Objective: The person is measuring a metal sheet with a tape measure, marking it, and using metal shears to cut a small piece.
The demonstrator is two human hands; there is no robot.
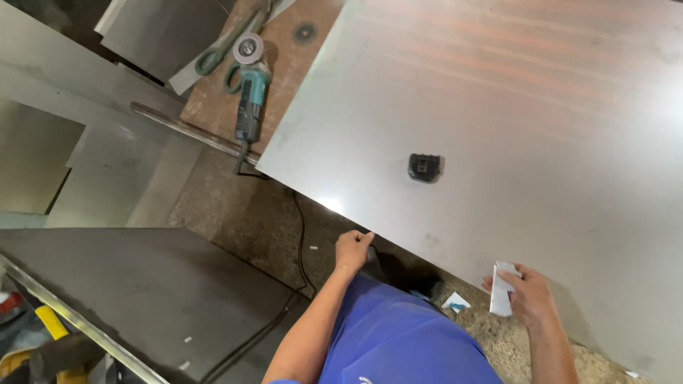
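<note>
Workshop floor below; large metal sheet runs diagonally. Left hand curled on its near edge; right hand clasps white folded paper over the sheet.

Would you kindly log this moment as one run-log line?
left hand: grips edge of metal sheet | right hand: holds folded white paper over sheet | on sheet: small black device | workbench: angle grinder

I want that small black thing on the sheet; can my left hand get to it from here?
Probably yes: the left hand grips the metal sheet edge, and only bare sheet lies before the black object.
</note>
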